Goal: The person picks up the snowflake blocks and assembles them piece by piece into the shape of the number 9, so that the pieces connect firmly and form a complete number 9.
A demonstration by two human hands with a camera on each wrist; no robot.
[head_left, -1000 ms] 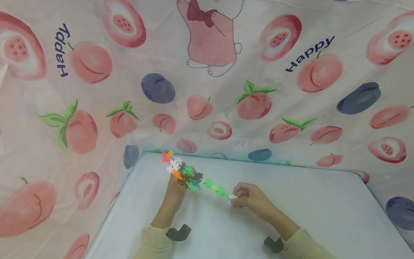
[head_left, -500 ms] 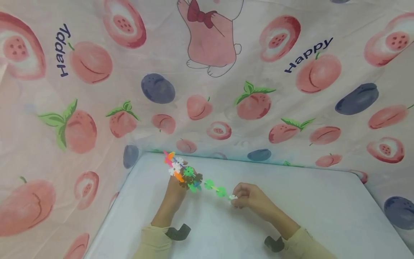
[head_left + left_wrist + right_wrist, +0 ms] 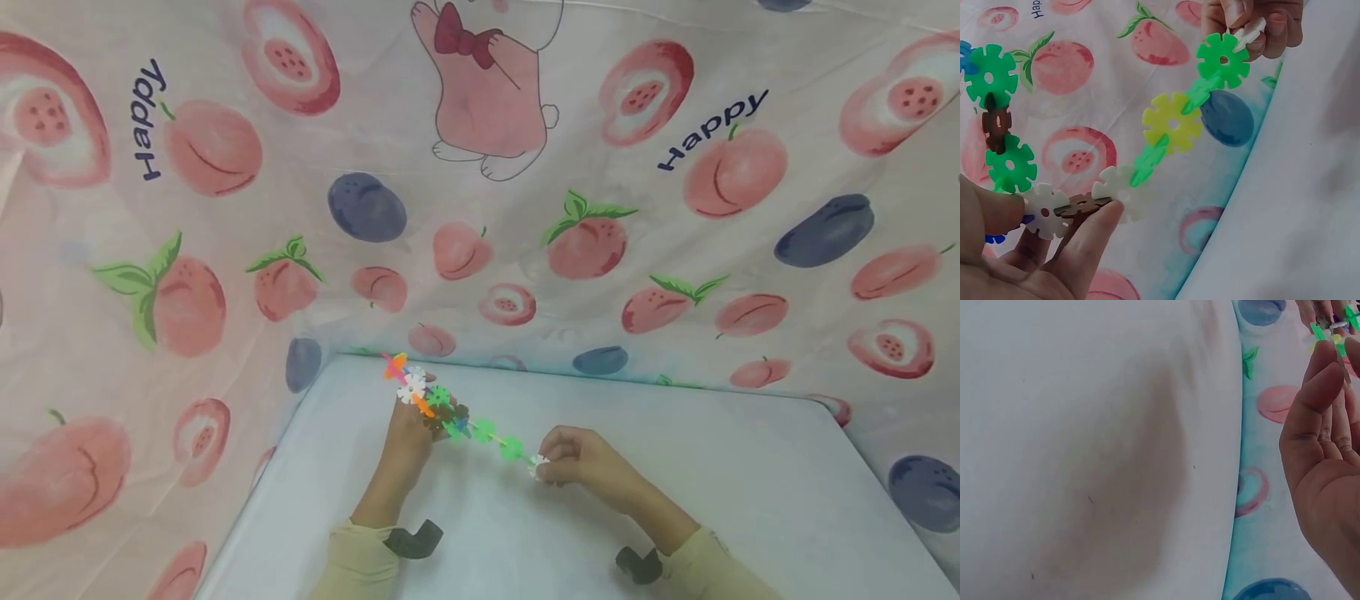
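Note:
A chain of interlocking plastic snowflake discs [image 3: 512, 448], in green, yellow, white, brown, orange, pink and blue, stretches between both hands above the table. My left hand [image 3: 408, 442] grips its middle; in the left wrist view the thumb and fingers pinch a white disc [image 3: 1045, 211], beside a brown disc [image 3: 1085, 205]. More discs hang past this hand, toward the orange and pink end [image 3: 395, 365]. With thumb and fingertips, my right hand [image 3: 588, 462] pinches the white end disc [image 3: 537, 467], joined to a green disc [image 3: 1222, 60]. The right fingers partly cover that white disc.
A white-covered table [image 3: 712, 475] lies under the hands. Behind it and along the left hangs a fruit-print cloth [image 3: 465, 192]. Dark straps [image 3: 415, 539] stick out at the sleeve cuffs.
The left end of the chain has shifted slightly right and turned. The white end disc at my right fingertips now shows more of its face. Both hands stay nearly in place.

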